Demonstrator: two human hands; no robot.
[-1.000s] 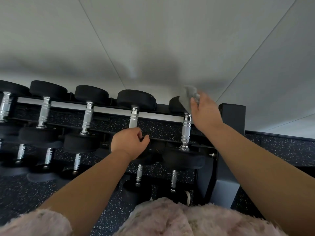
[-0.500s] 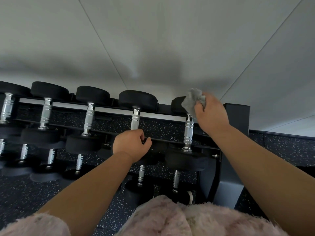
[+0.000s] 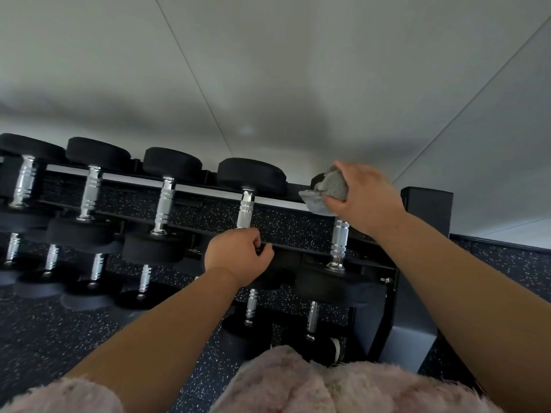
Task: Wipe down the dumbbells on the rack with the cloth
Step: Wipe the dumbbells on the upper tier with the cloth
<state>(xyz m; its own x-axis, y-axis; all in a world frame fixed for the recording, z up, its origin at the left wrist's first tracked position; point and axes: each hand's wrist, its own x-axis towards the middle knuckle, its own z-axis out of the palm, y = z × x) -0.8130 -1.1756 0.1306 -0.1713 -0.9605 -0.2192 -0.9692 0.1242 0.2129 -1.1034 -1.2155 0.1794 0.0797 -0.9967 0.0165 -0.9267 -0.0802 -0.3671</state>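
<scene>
Pale wall panels (image 3: 268, 70) back a black metal rack (image 3: 423, 210) of black-headed, chrome-handled dumbbells over speckled dark rubber flooring (image 3: 44, 338). Right hand (image 3: 362, 198) clenches a crumpled grey cloth (image 3: 331, 189) against the far head of the rightmost top-row dumbbell (image 3: 340, 245). Left hand (image 3: 238, 257) grips the near head of the neighbouring dumbbell (image 3: 247, 207).
</scene>
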